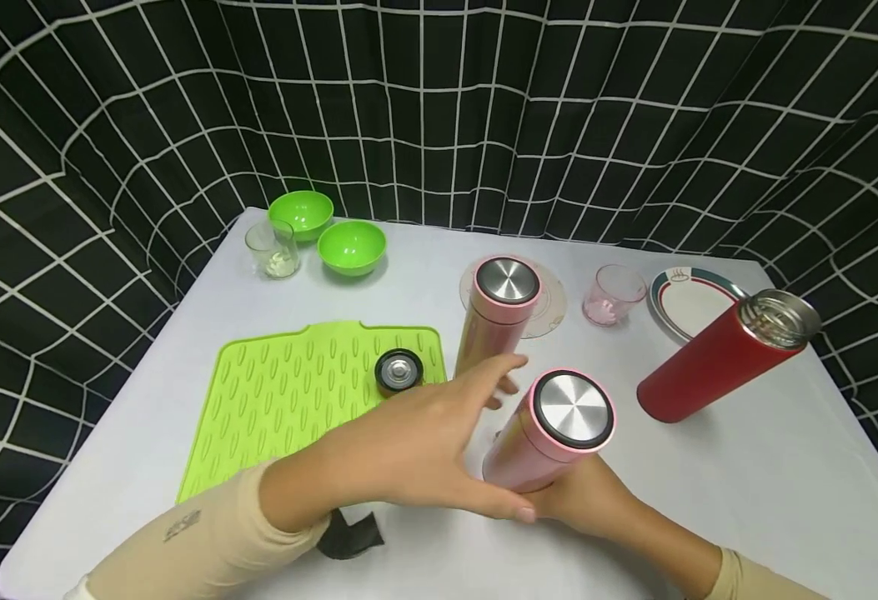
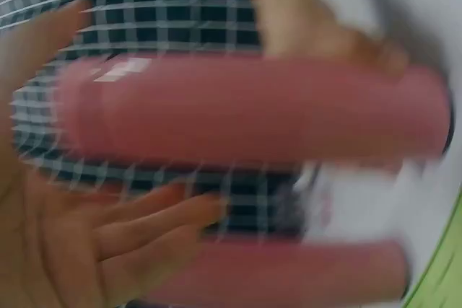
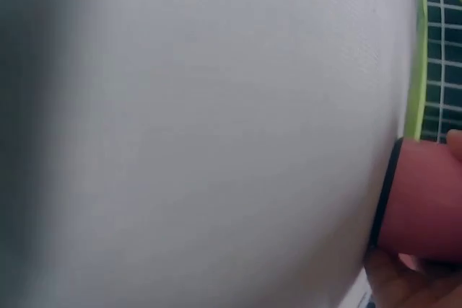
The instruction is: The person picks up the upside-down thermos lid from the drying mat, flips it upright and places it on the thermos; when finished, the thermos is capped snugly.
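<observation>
A pink thermos flask with a silver-topped lid [image 1: 521,458] stands near the front middle of the table. My right hand [image 1: 589,497] grips it low on its body; the right wrist view shows fingers [image 3: 408,286] at its dark base. On the flask's left, my left hand [image 1: 423,442] is spread with thumb and fingers apart. Whether its thumb touches the flask I cannot tell. Behind that hand stands a second pink thermos flask [image 1: 484,337], its lower part hidden. The left wrist view is blurred and shows both flasks, the gripped one [image 2: 216,110] nearer the right hand.
A red flask [image 1: 709,362] without a lid stands at the right. A green mat [image 1: 288,392] at left bears a round black lid [image 1: 398,370]. Farther back are two green bowls [image 1: 352,247], a clear glass [image 1: 273,250], a pink glass [image 1: 614,294], a coaster [image 1: 551,304] and a plate [image 1: 697,304].
</observation>
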`<state>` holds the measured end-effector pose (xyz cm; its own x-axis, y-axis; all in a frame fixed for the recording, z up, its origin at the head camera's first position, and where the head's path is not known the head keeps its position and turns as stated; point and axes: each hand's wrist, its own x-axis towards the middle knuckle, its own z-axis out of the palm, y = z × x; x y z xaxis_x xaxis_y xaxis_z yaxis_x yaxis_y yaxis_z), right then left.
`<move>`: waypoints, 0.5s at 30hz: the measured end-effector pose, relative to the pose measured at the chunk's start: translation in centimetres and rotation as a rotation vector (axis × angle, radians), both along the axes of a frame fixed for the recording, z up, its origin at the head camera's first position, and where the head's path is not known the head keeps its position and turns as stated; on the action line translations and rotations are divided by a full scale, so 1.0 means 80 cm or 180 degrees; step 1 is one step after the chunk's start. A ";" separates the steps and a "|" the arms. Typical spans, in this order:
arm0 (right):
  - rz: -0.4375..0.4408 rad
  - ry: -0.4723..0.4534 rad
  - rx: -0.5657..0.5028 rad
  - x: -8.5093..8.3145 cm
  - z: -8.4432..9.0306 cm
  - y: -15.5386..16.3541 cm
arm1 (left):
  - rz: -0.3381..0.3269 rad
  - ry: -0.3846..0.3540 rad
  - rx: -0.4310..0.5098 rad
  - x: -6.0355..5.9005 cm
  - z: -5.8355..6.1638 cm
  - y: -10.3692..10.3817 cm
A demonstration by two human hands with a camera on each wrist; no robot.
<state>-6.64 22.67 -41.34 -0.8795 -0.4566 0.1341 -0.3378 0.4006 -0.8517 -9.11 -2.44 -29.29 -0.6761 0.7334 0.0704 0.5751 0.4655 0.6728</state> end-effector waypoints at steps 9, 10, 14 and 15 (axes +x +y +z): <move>-0.0585 -0.0184 0.0081 -0.008 0.010 0.039 | 0.0115 -0.0571 -0.0221 -0.029 -0.002 -0.099; -0.0686 -0.0177 0.0166 -0.013 0.011 0.041 | 0.0190 -0.0500 -0.0190 -0.035 -0.008 -0.105; -0.1034 -0.0329 0.0341 -0.034 0.015 0.049 | 0.0506 -0.0237 -0.0126 -0.062 -0.033 -0.119; -0.1113 -0.0409 0.0362 -0.040 0.016 0.050 | 0.0590 -0.0185 -0.0136 -0.068 -0.038 -0.121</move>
